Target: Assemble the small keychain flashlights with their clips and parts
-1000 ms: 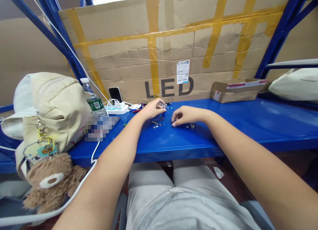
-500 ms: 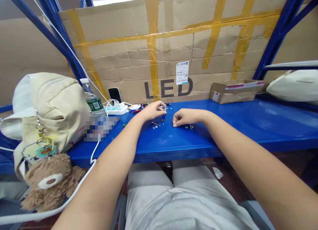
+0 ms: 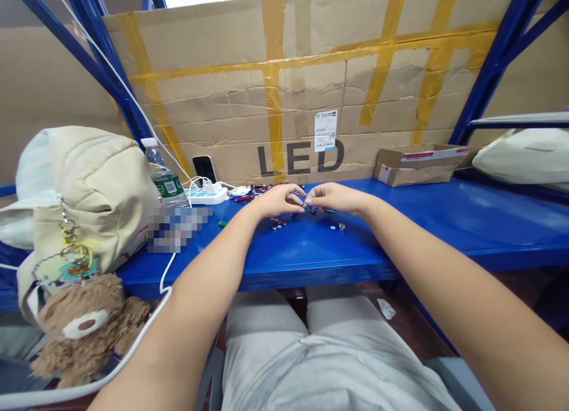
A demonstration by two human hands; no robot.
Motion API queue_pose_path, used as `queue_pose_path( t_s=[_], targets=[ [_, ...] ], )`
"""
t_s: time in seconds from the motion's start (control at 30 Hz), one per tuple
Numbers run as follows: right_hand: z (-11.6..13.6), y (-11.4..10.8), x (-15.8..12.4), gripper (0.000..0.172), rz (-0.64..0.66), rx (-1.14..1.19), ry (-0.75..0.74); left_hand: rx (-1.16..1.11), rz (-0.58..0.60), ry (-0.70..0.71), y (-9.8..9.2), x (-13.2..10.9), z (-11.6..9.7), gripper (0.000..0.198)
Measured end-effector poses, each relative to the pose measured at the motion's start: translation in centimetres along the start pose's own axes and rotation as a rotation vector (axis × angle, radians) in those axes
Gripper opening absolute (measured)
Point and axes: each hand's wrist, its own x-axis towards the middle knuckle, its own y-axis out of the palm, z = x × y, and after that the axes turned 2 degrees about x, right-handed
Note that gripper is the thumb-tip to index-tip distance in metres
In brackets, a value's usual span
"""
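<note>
My left hand [image 3: 281,201] and my right hand [image 3: 334,199] meet fingertip to fingertip just above the blue tabletop [image 3: 302,245]. Both are closed in a pinch, and what lies between the fingertips is too small to make out. Just below them show a small dark blue piece [image 3: 295,215], a dark shiny piece [image 3: 313,210] and a green piece [image 3: 330,211]. Several tiny round discs [image 3: 279,222] lie below my left hand. Under my right wrist are a pale disc [image 3: 332,228] and a small shiny metal part [image 3: 342,227].
Red and dark slim items [image 3: 249,196] lie behind my left hand, beside a white power strip [image 3: 207,195]. At left stand a water bottle [image 3: 166,177] and a cream bag [image 3: 98,180] with a teddy bear [image 3: 89,328]. An open cardboard box [image 3: 415,165] sits at back right.
My right hand has moved up and left to meet my left fingertips. The slim blue piece that was upright in my left fingers no longer shows clearly. A green piece now shows under my right hand.
</note>
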Motion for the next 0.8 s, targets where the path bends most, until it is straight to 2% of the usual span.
queue_pose_path(
  t_s=[0.27, 0.33, 0.4, 0.47, 0.53, 0.63, 0.7, 0.8],
  targets=[
    [-0.1, 0.0, 0.0, 0.024, 0.002, 0.110, 0.041, -0.053, 0.015, 0.006, 0.0, 0.2, 0.4, 0.041],
    [0.0, 0.1, 0.0, 0.025, -0.032, 0.148, 0.036, -0.067, 0.020, 0.003, 0.0, 0.2, 0.5, 0.040],
    [0.0, -0.1, 0.1, 0.025, -0.121, 0.155, 0.037, -0.068, 0.012, 0.001, -0.1, 0.3, 0.6, 0.038],
    [-0.1, -0.3, 0.1, 0.023, -0.237, 0.046, 0.029, -0.044, 0.000, -0.006, -0.2, 0.3, 0.7, 0.036],
    [-0.4, -0.6, 0.2, 0.017, -0.277, -0.183, 0.016, -0.004, -0.015, -0.006, -0.3, 0.4, 0.9, 0.034],
    [-1.1, -0.7, 0.4, 0.017, -0.153, -0.452, -0.018, 0.045, -0.040, 0.022, -0.4, 0.4, 1.1, 0.031],
    [-1.6, -0.5, 0.7, 0.022, -0.060, -0.510, -0.061, 0.068, -0.047, 0.035, -0.4, 0.5, 1.2, 0.029],
    [-2.2, -0.2, 1.1, 0.021, -0.005, -0.578, -0.119, 0.086, -0.040, 0.037, -0.4, 0.5, 1.3, 0.029]
  ],
)
